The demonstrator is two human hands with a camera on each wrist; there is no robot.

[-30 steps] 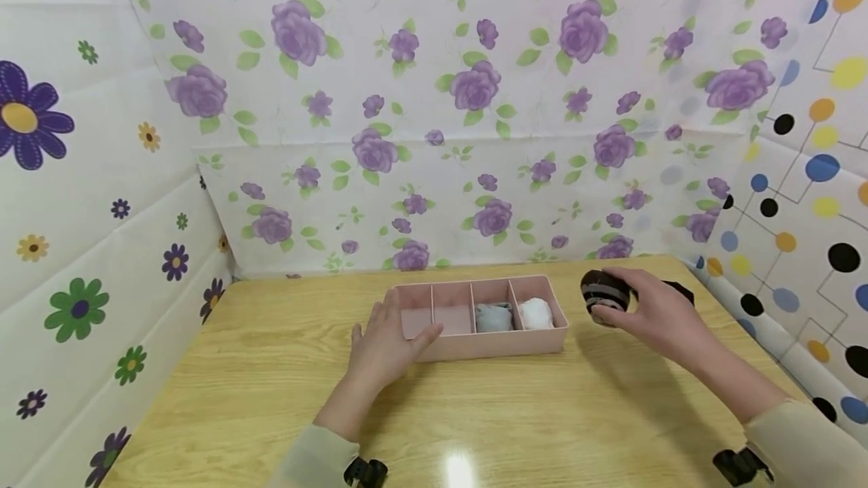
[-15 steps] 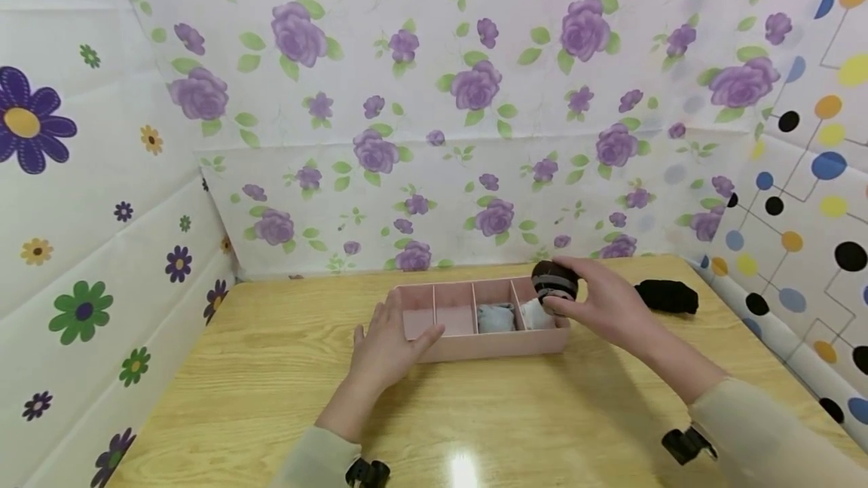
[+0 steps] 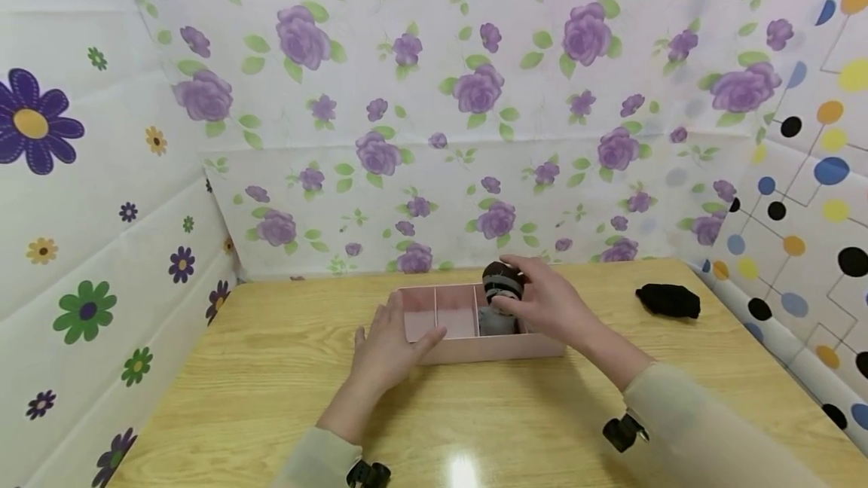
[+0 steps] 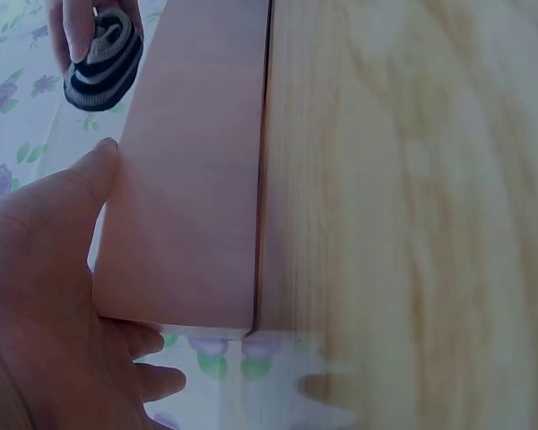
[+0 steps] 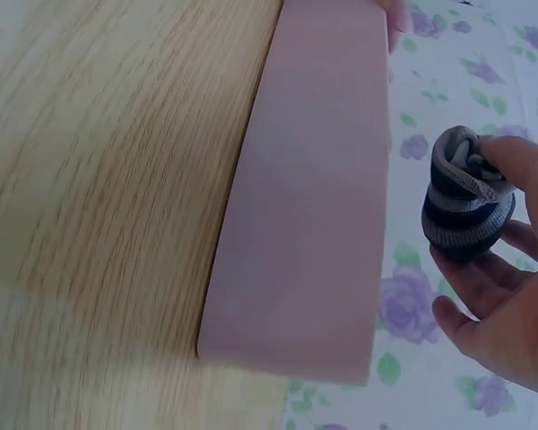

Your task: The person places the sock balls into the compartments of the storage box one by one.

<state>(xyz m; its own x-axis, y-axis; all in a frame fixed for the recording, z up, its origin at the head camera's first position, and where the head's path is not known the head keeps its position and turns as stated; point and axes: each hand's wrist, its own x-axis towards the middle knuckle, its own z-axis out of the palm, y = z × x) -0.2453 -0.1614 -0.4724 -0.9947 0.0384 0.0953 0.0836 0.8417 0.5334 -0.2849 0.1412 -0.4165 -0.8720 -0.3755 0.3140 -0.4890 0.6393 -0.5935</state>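
A rolled black-and-grey striped sock (image 3: pixel 502 282) is pinched between the thumb and fingers of my right hand (image 3: pixel 556 307), held above the pink divided box (image 3: pixel 488 351), over its third compartment from the left. The right wrist view shows the same striped sock (image 5: pixel 462 210) with its folded top. My left hand (image 3: pixel 386 345) rests against the box's left end, fingers extended along that side and thumb over the front rim. A grey-blue cloth roll (image 3: pixel 497 323) lies in the third compartment. The two left compartments hold nothing. My right hand hides most of the rightmost one.
A black rolled bundle (image 3: pixel 669 300) lies on the wooden table (image 3: pixel 475 413) at the right. A flowered cloth (image 3: pixel 434 111) hangs behind the table, with patterned sheets along both sides.
My right hand has carried the striped sock leftward, from right of the box to above it. The black bundle now shows fully, and the white roll is covered from view. My left hand stays put.
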